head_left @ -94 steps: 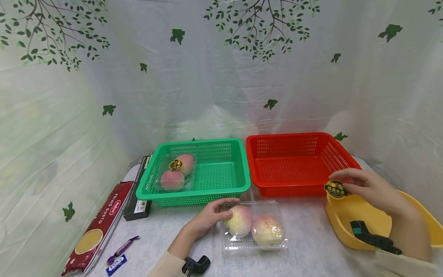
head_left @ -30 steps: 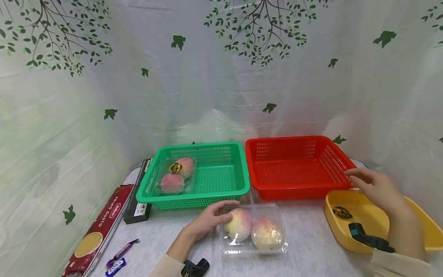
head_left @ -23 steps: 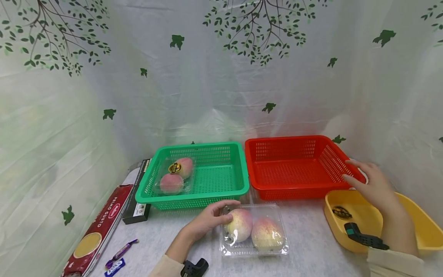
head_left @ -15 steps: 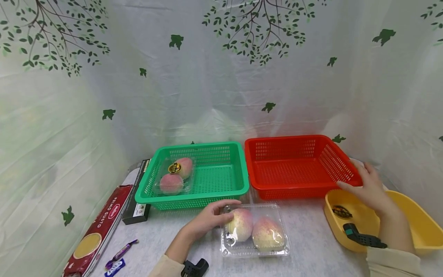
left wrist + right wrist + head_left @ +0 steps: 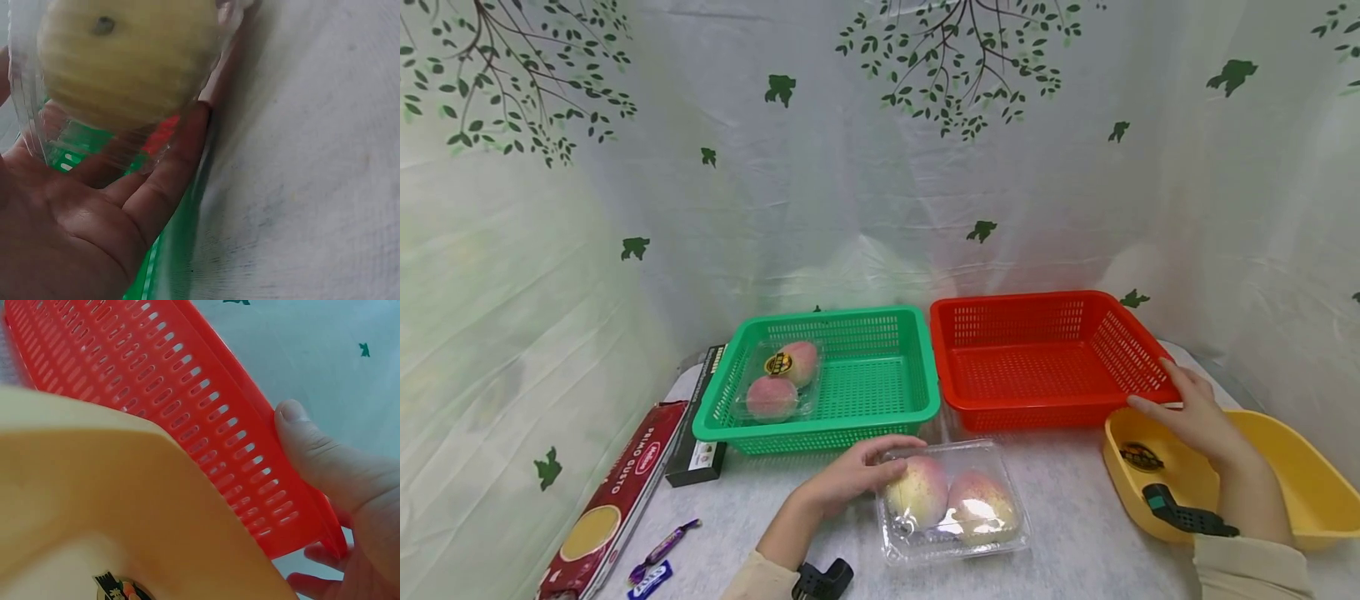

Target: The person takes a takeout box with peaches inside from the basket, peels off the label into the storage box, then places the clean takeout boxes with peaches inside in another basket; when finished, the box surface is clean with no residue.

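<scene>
Around us hangs a pale, creased curtain (image 5: 880,183) printed with green leaves and leafy branches (image 5: 966,62); below it, a greyish-white cloth (image 5: 741,492) covers the table. At our left lies a red packet (image 5: 613,500) reading PRIMO GUSTO, its oval logo too small to read surely. Beside it we see a black box (image 5: 700,425) with a white label, and nearer, a purple-wrapped sweet (image 5: 664,551) and a blue one (image 5: 650,581) with illegible white letters. In the green basket (image 5: 868,379) sits a clear pack (image 5: 810,392) of two peaches under a black-and-yellow sticker (image 5: 778,364); a similar badge (image 5: 1141,456), its writing illegible, lies in the yellow tub (image 5: 1288,462).

Before the baskets, our left hand (image 5: 846,479) pinches the left edge of a clear container (image 5: 917,543) holding two peaches; we cannot tell whether its whole base touches the cloth. Our right hand (image 5: 1202,421) grips the red basket (image 5: 1030,371) by its near right corner, thumb on the rim, fingers beneath.
</scene>
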